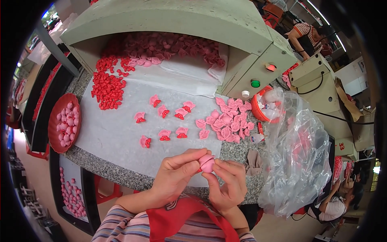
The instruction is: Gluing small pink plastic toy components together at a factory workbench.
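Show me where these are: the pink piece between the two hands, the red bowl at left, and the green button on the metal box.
Pink piece [207, 165]: head view, on its rounded body.
Red bowl [53, 131]: head view, left wall.
Green button [255, 83]: head view, its face.

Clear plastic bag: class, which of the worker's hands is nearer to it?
The right. The right hand is left of the clear plastic bag, apart from it; the left hand is farther left, across the pink piece.

A factory workshop is indicated by a metal machine housing [169, 19] (upper centre), batched pink parts [228, 119] (centre) and co-workers [336, 207] (right side).
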A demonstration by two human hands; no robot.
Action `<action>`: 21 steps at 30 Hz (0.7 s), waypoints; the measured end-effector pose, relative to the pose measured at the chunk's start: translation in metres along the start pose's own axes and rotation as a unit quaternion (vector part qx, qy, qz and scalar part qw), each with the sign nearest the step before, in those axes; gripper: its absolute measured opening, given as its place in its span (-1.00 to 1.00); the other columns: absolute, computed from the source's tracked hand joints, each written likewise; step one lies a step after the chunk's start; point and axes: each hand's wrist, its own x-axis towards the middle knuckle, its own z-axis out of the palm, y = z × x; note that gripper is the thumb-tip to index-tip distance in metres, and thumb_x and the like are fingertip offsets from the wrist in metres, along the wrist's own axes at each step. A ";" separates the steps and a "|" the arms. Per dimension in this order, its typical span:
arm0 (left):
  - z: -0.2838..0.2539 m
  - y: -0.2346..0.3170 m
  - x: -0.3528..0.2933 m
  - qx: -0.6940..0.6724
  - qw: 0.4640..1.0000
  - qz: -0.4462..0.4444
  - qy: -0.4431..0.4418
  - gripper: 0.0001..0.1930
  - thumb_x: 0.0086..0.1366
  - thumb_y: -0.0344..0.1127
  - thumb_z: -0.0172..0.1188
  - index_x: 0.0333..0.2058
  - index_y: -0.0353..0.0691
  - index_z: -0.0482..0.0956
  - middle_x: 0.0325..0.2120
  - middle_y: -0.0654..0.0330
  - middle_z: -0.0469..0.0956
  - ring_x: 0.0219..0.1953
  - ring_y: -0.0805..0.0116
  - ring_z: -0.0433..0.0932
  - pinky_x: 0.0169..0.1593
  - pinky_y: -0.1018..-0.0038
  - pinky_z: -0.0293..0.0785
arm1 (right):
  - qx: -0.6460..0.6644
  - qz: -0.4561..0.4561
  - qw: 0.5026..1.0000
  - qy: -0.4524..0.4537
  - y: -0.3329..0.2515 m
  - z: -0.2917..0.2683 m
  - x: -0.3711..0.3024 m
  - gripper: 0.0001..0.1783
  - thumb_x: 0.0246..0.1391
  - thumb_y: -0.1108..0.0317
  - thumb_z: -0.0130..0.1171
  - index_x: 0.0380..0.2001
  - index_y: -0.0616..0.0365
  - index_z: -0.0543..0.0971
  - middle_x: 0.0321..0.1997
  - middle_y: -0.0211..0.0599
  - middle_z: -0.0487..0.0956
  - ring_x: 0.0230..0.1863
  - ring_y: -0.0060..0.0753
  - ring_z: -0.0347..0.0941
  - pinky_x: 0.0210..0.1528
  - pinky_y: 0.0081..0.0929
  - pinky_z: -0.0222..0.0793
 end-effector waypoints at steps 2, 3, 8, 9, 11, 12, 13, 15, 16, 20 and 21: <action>0.000 -0.003 0.000 0.025 0.999 0.029 -0.017 -0.69 0.22 -0.45 0.01 -0.04 -0.29 0.41 -0.02 0.04 0.36 0.02 0.27 0.34 0.08 0.36 0.28 | 0.000 -0.001 1.000 0.003 0.000 0.000 -0.001 -0.63 -0.37 0.55 0.35 -0.36 0.20 0.51 -0.31 -0.19 0.53 -0.33 -0.23 0.42 -0.29 -0.41 0.37; -0.001 -0.004 0.000 0.025 0.999 0.029 -0.017 -0.69 0.22 -0.45 0.01 -0.04 -0.29 0.41 -0.02 0.04 0.36 0.02 0.27 0.34 0.08 0.36 0.28 | 0.000 -0.002 1.000 0.006 -0.001 0.000 -0.001 -0.63 -0.37 0.55 0.35 -0.36 0.20 0.51 -0.30 -0.19 0.53 -0.33 -0.23 0.42 -0.29 -0.41 0.38; 0.001 -0.010 -0.001 0.093 0.990 0.104 -0.036 -0.67 0.22 -0.47 -0.01 -0.02 -0.25 0.40 0.01 0.01 0.28 0.05 0.24 0.28 0.09 0.36 0.23 | -0.015 -0.012 1.000 0.025 0.000 0.001 -0.003 -0.65 -0.37 0.55 0.35 -0.37 0.18 0.52 -0.29 -0.24 0.52 -0.35 -0.25 0.43 -0.33 -0.45 0.38; 0.002 -0.010 -0.002 0.093 0.990 0.103 -0.037 -0.67 0.22 -0.47 -0.01 -0.02 -0.25 0.40 0.01 0.01 0.28 0.05 0.24 0.28 0.09 0.36 0.23 | -0.019 -0.016 0.999 0.036 0.001 0.001 -0.003 -0.67 -0.37 0.55 0.35 -0.39 0.17 0.54 -0.29 -0.29 0.52 -0.37 -0.27 0.43 -0.38 -0.49 0.38; 0.005 -0.009 -0.004 0.152 0.979 0.129 -0.046 -0.63 0.19 -0.52 0.01 0.01 -0.24 0.37 0.00 -0.03 0.26 0.06 0.21 0.27 0.09 0.36 0.23 | -0.027 -0.026 0.999 0.034 0.000 0.000 -0.002 -0.66 -0.36 0.55 0.34 -0.38 0.16 0.54 -0.29 -0.29 0.52 -0.38 -0.27 0.43 -0.38 -0.49 0.38; 0.006 -0.009 -0.005 0.152 0.979 0.129 -0.046 -0.63 0.19 -0.52 0.01 0.01 -0.24 0.37 0.00 -0.03 0.26 0.06 0.21 0.27 0.09 0.36 0.23 | -0.035 -0.036 0.998 0.031 0.000 0.000 -0.002 -0.66 -0.36 0.55 0.34 -0.37 0.16 0.54 -0.28 -0.29 0.52 -0.38 -0.27 0.43 -0.38 -0.49 0.39; 0.008 -0.009 -0.005 0.156 0.977 0.138 -0.043 -0.60 0.17 -0.55 0.03 0.02 -0.24 0.36 0.00 -0.04 0.25 0.05 0.20 0.27 0.08 0.36 0.24 | -0.035 -0.037 0.998 0.031 0.000 0.000 -0.002 -0.66 -0.36 0.55 0.34 -0.37 0.16 0.54 -0.28 -0.29 0.52 -0.38 -0.27 0.43 -0.38 -0.49 0.39; 0.009 -0.009 -0.006 0.160 0.975 0.148 -0.038 -0.57 0.15 -0.57 0.04 0.03 -0.23 0.35 0.00 -0.05 0.25 0.05 0.20 0.27 0.08 0.37 0.25 | -0.041 -0.049 0.997 0.035 0.001 0.001 -0.003 -0.64 -0.35 0.56 0.34 -0.35 0.15 0.53 -0.28 -0.28 0.52 -0.38 -0.28 0.43 -0.39 -0.49 0.39; 0.009 -0.010 -0.006 0.172 0.972 0.156 -0.037 -0.56 0.13 -0.59 0.05 0.03 -0.23 0.36 0.00 -0.05 0.25 0.04 0.20 0.28 0.07 0.38 0.26 | -0.042 -0.050 0.997 0.036 0.001 0.001 -0.004 -0.64 -0.35 0.56 0.34 -0.35 0.15 0.53 -0.28 -0.28 0.52 -0.38 -0.28 0.43 -0.39 -0.49 0.39; 0.007 -0.014 -0.003 0.185 0.967 0.170 -0.040 -0.58 0.12 -0.65 0.04 0.00 -0.35 0.36 -0.02 0.05 0.26 0.02 0.31 0.30 0.03 0.49 0.30 | -0.037 -0.052 0.997 0.043 0.002 0.002 -0.004 -0.64 -0.35 0.56 0.34 -0.35 0.15 0.53 -0.28 -0.27 0.52 -0.39 -0.28 0.42 -0.39 -0.49 0.39; 0.006 -0.015 -0.003 0.185 0.967 0.171 -0.040 -0.58 0.12 -0.65 0.04 0.00 -0.35 0.36 -0.02 0.05 0.26 0.02 0.31 0.30 0.03 0.49 0.30 | -0.034 -0.051 0.997 0.043 0.002 0.002 -0.003 -0.64 -0.35 0.57 0.34 -0.35 0.15 0.53 -0.28 -0.27 0.52 -0.38 -0.28 0.42 -0.39 -0.49 0.40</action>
